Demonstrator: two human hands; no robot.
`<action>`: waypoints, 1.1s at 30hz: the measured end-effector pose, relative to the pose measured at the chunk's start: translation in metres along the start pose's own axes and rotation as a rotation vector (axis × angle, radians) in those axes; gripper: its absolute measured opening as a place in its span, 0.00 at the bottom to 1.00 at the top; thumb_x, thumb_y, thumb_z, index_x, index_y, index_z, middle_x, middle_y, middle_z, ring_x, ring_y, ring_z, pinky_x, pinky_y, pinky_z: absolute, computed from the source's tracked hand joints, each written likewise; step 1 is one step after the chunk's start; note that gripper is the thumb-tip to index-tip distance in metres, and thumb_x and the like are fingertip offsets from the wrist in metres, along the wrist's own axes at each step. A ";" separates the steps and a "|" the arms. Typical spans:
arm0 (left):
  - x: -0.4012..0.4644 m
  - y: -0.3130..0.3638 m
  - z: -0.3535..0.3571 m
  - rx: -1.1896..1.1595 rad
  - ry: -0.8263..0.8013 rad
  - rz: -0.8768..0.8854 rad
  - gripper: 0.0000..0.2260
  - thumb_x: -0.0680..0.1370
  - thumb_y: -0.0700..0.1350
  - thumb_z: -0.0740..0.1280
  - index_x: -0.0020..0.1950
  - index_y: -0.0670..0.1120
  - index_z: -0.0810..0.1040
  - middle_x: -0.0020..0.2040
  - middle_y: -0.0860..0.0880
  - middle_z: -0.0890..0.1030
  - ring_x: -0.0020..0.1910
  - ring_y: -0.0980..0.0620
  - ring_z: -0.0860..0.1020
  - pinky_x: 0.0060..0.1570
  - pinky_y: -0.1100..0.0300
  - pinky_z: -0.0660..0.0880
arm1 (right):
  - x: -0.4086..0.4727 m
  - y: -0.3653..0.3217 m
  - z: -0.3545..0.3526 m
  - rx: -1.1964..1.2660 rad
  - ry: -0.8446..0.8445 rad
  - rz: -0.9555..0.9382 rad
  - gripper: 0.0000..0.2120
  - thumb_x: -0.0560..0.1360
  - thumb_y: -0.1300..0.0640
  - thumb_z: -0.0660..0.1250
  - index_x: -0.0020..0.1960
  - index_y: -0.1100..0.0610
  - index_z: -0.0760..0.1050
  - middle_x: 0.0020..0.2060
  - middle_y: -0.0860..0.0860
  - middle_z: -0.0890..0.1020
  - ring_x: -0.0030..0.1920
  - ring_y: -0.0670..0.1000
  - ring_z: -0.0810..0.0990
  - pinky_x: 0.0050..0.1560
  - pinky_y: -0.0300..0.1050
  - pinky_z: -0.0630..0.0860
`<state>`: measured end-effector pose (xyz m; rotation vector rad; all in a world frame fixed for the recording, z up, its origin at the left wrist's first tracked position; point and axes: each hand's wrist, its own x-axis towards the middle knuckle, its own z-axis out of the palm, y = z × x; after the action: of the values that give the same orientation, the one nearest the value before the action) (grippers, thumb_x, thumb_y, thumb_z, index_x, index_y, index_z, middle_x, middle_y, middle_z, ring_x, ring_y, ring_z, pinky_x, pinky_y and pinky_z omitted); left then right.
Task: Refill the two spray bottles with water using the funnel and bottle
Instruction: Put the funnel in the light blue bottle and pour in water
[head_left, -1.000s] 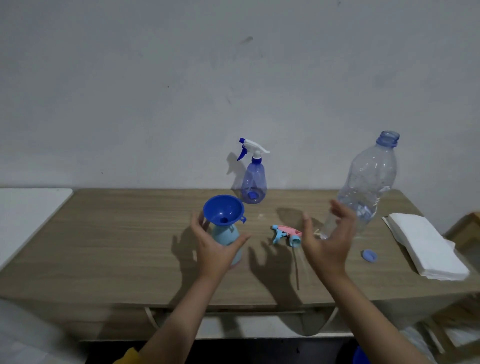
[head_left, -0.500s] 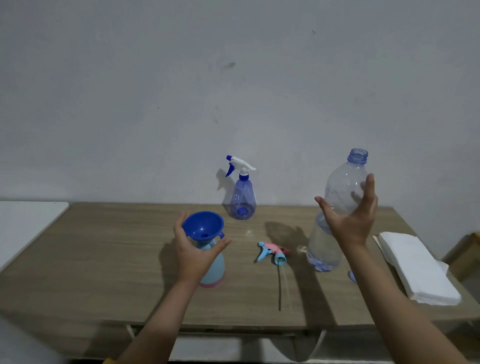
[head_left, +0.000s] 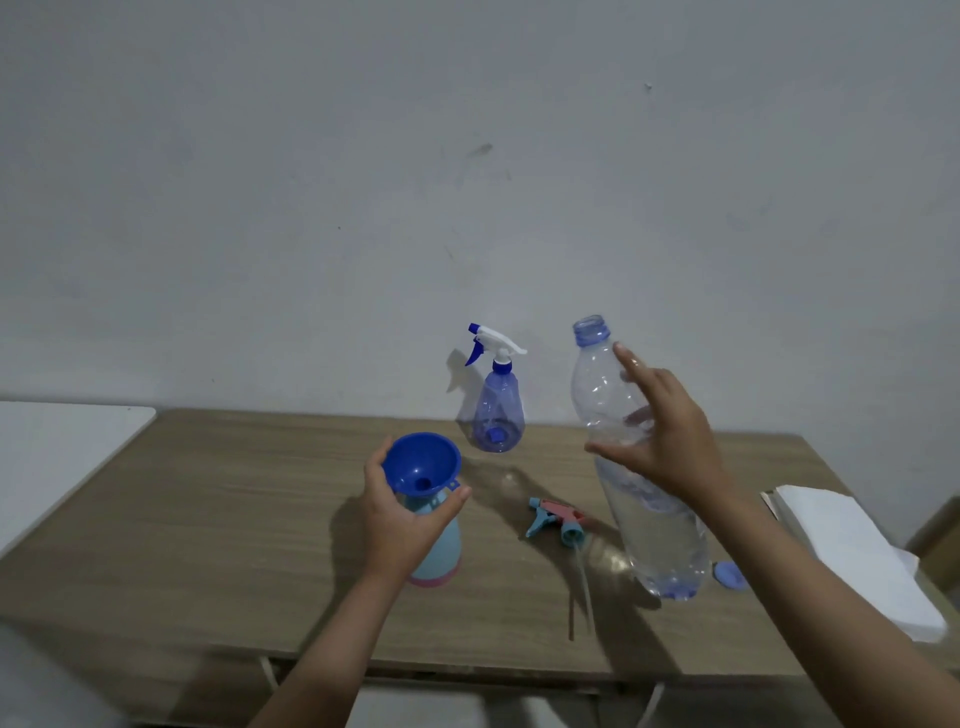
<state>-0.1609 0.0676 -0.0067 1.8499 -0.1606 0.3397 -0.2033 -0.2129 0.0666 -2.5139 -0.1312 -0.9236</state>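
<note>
Within my right hand's (head_left: 667, 447) spread, curling fingers sits the water bottle (head_left: 660, 535). Its long axis tilts, open neck up-left.

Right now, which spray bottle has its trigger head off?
The light blue bottle the left hand holds, funnel in its neck; the purple one wears its trigger.

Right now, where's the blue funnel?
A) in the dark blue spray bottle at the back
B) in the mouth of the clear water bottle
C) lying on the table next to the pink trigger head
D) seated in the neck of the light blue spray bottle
D: the blue funnel sits in the neck of the light blue spray bottle, which the left hand grips just below it.
</note>
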 end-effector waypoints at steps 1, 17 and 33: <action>0.000 0.000 -0.001 0.001 -0.005 0.007 0.40 0.61 0.46 0.80 0.69 0.45 0.65 0.59 0.48 0.76 0.51 0.54 0.74 0.40 0.78 0.67 | 0.000 -0.007 -0.001 0.001 -0.053 -0.003 0.57 0.57 0.49 0.83 0.73 0.31 0.50 0.54 0.52 0.75 0.37 0.47 0.79 0.42 0.45 0.78; 0.012 -0.017 -0.006 -0.160 -0.142 0.003 0.41 0.61 0.47 0.81 0.68 0.48 0.63 0.61 0.51 0.72 0.57 0.53 0.74 0.55 0.63 0.71 | -0.015 -0.089 -0.005 -0.037 -0.707 -0.047 0.54 0.58 0.56 0.81 0.69 0.30 0.51 0.44 0.27 0.68 0.42 0.29 0.73 0.42 0.25 0.67; 0.016 -0.015 -0.014 -0.185 -0.238 0.017 0.39 0.61 0.47 0.81 0.65 0.52 0.62 0.58 0.56 0.71 0.54 0.65 0.72 0.48 0.79 0.69 | 0.013 -0.121 0.004 -0.267 -0.909 0.005 0.55 0.56 0.50 0.83 0.72 0.30 0.53 0.46 0.45 0.76 0.34 0.35 0.70 0.43 0.36 0.68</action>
<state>-0.1439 0.0868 -0.0119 1.7014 -0.3596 0.1109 -0.2198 -0.1042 0.1191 -2.9820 -0.2924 0.2886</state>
